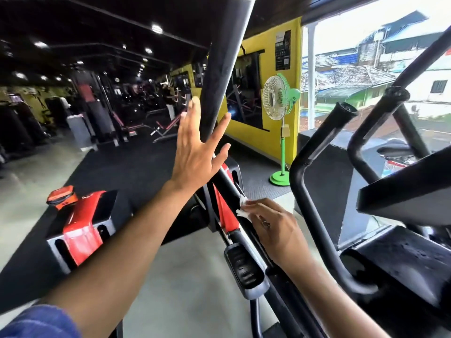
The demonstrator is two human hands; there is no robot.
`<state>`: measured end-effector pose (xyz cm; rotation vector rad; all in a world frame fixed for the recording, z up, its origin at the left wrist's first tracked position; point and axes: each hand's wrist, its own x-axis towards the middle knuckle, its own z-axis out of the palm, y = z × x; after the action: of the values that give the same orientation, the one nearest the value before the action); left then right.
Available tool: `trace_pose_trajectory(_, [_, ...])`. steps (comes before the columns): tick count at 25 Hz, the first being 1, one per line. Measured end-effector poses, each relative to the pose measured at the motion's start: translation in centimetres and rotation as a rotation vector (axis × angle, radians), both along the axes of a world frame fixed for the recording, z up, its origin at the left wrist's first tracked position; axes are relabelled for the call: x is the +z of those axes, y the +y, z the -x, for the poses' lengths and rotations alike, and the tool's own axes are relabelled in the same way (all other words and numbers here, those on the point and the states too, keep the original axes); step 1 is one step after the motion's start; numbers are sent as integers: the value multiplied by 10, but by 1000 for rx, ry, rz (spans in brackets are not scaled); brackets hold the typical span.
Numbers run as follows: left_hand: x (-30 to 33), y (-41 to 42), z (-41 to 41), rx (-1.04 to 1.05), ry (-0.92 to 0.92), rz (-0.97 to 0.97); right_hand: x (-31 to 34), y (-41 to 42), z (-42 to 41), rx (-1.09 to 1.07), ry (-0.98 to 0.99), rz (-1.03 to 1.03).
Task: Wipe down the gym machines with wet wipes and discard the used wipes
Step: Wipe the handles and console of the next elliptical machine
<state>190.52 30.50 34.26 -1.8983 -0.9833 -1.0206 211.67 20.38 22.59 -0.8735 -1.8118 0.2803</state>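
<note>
The left hand (pixel 195 147) is raised in front of the thick black bar (pixel 223 67) of the gym machine. Its fingers are straight and spread, and they hold nothing. The fingertips lie at the edge of the bar; I cannot tell if they touch it.

The right hand (pixel 271 226) is lower, near the middle of the view. Its fingers are bent over a white wet wipe (pixel 242 207), and the hand presses the wipe against a thin black sloping bar (pixel 230 184) of the same machine. Only a small crumpled part of the wipe shows, above the fingers. Just beside this bar there is a red panel (pixel 225 215), and below it a grey and black pedal (pixel 245 269).

To the left stands a red and black machine part (pixel 81 225) with an orange object (pixel 61 195) on top. On the right are curved black handles (pixel 317 152). A green standing fan (pixel 279 101) is near the yellow wall (pixel 268 50), beside a big window (pixel 366 57).
</note>
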Motion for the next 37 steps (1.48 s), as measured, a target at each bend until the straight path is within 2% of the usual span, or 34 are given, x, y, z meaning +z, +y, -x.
trace_pose_trajectory(2, [-14,1,2,12,47,-39,-19,-18,-21,-5,-2,53])
trace_pose_trajectory(6, [-22,1,0,-19,53,15,-45,-37,-51,20,-30,111])
trace_pose_trajectory(11, [-26,7,3,-19,138,68,-34,-28,-34,22,29,98])
trace_pose_trajectory(13, [-25,7,4,-3,157,89,-16,-8,-16,36,95,144])
trace_pose_trajectory(15, [-23,7,5,14,169,100,5,14,-3,90,184,276])
trace_pose_trajectory(17, [-23,7,6,23,168,114,12,30,-2,220,291,419])
trace_pose_trajectory(19, [-24,7,7,27,168,126,1,33,-12,331,356,459])
trace_pose_trajectory(24, [-23,6,9,43,181,125,-41,-2,-57,319,243,520])
trace_pose_trajectory(26, [-23,1,12,46,204,63,-48,-14,-67,246,182,489])
trace_pose_trajectory(28, [-13,-8,14,21,196,-12,-48,-21,-62,154,148,370])
trace_pose_trajectory(31, [27,-16,6,-45,120,-81,-37,-17,-39,83,171,230])
trace_pose_trajectory(34, [59,-12,1,-112,108,-19,-15,-1,-14,29,172,152])
trace_pose_trajectory(37, [58,-10,-1,-140,127,50,10,21,6,37,124,117])
